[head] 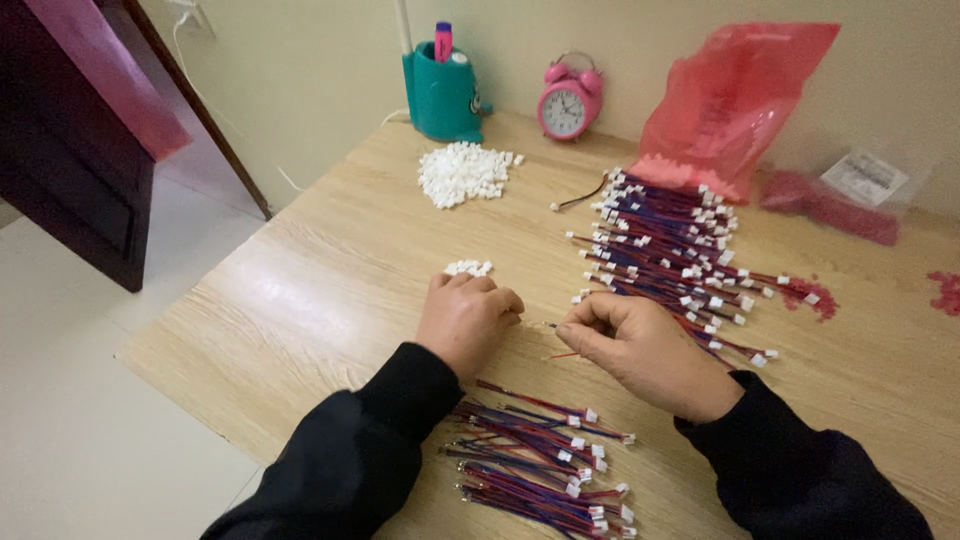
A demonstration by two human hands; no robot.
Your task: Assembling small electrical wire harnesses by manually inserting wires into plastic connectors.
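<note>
From the head view we see our left hand (466, 318) curled, fingers pinched together on something too small to tell, and our right hand (640, 350) with fingers clamped on a thin red wire (562, 354) between both hands. The wooden tabletop (340, 270) carries wire bundles (545, 465) and white connectors (462, 173); beige floor lies left.

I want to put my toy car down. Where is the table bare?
Bare wood lies left of the left hand, toward the table edge, and between the white connector pile and the big wire heap. Crowded: right side, and below both hands.
</note>
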